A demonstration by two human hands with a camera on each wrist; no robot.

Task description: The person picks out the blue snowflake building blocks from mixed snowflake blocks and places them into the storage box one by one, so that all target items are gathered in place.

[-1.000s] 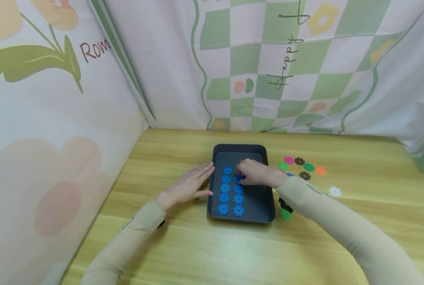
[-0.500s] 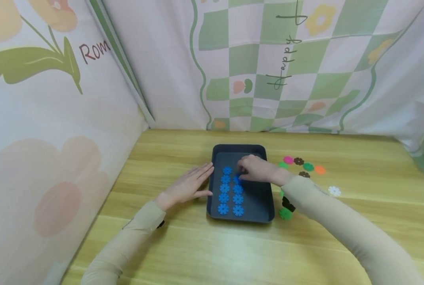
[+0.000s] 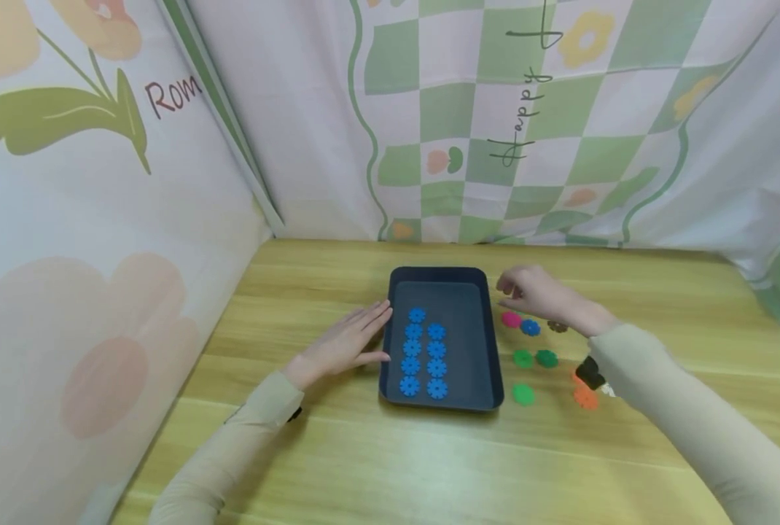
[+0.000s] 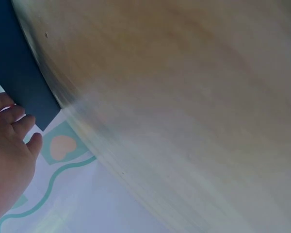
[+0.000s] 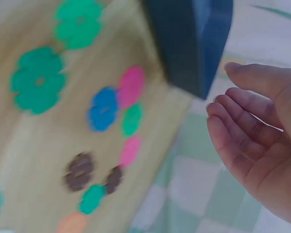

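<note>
My left hand (image 3: 340,343) rests with straight fingers against the left wall of a dark grey rectangular tray (image 3: 469,350); the left wrist view shows its fingertips at the tray side. Inside the tray lie two columns of blue flower-shaped plastic discs (image 3: 437,349), the left column one disc longer. Beyond the tray's right wall, my right hand (image 3: 541,292) hovers above the table with loosely bent fingers. Its palm appears bare in the right wrist view. Below it are a pink disc (image 3: 511,319) and a loose blue disc (image 3: 530,327), which touch each other in the right wrist view.
Right of the tray, the wooden table (image 3: 364,459) bears green discs (image 3: 523,359), a dark green disc (image 3: 547,358), a brown disc (image 3: 557,326) and an orange disc (image 3: 585,397). A white disc (image 3: 608,390) is partly hidden by the right wrist. A patterned curtain (image 3: 449,109) hangs behind.
My right hand has lifted off the right column's top blue disc and moved right, out of the tray, over the loose discs. The left hand stays against the tray.
</note>
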